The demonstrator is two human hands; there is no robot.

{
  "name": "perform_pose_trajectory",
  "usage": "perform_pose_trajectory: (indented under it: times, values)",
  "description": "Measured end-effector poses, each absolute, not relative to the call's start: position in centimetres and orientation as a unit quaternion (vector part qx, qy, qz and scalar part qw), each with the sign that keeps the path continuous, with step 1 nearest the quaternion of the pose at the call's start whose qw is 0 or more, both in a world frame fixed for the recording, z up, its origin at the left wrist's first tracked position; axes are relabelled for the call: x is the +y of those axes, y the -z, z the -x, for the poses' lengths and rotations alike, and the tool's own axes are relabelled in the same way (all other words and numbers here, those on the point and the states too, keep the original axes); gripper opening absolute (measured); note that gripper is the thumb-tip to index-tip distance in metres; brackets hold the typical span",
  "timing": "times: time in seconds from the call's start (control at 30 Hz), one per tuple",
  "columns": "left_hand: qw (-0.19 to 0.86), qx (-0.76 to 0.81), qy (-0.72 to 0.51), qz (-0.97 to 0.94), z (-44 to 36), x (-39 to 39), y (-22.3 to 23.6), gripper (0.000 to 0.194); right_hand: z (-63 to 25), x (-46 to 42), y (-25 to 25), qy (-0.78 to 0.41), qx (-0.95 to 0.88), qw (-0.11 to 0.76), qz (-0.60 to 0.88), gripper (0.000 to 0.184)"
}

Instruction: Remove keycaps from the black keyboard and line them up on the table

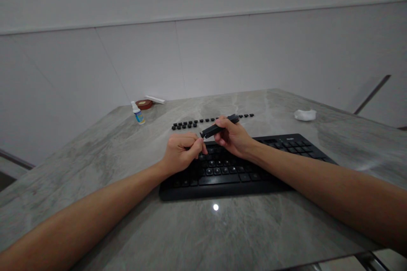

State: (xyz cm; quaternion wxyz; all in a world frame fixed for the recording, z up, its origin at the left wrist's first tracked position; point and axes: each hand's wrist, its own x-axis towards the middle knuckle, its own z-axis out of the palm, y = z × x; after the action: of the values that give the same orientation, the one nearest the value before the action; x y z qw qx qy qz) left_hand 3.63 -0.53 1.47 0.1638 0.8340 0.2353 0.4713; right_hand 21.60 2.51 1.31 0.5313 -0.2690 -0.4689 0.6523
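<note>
Black keyboard (219, 180), head view, lower centre; loose keycaps (190, 125) in rows beyond. Right hand (233, 137) grips dark tool (212, 130); left hand (181, 151) curled at its tip, contents untellable. Probable step: freeing a keycap; next move calls for steady pinch.

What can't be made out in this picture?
All in the head view:
Part of the keyboard: hidden by the right forearm.
Tip of the black tool: too small to tell whether it touches the left hand.
Any markings on the small black pieces: too small.
Wording on the spray bottle: too small.
</note>
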Motion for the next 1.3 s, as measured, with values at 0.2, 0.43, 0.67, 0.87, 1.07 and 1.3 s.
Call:
perform_pose_trajectory:
  times: [0.2,0.43,0.67,0.87,1.07,1.3]
  values:
    - [0.173,0.232,-0.475,-0.831,-3.48,-0.53,-1.37,0.047,-21.64,2.44,-1.49,-0.667,-0.461,0.523,0.264,0.026]
    - [0.163,0.215,-0.491,-0.828,-3.59,-0.6,-1.4,0.045,-21.69,2.31,-1.74,-0.68,-0.45,0.515,0.266,0.021]
    - [0.173,0.23,-0.481,-0.828,-3.59,-0.3,-1.19,0.045,-21.51,2.63,-1.36,-0.666,-0.446,0.519,0.297,0.023]
    - [0.236,0.279,-0.464,-0.807,-3.64,0.19,-1.17,0.047,-21.52,2.79,-1.17,-0.637,-0.44,0.534,0.34,0.024]
    - [0.23,0.299,-0.454,-0.807,-3.71,0.24,-1.11,0.045,-21.41,2.81,-1.25,-0.639,-0.425,0.531,0.36,0.023]
    - [0.154,0.311,-0.436,-0.83,-3.9,0.01,-1.09,0.043,-21.41,2.92,-1.13,-0.64,-0.425,0.517,0.377,0.023]
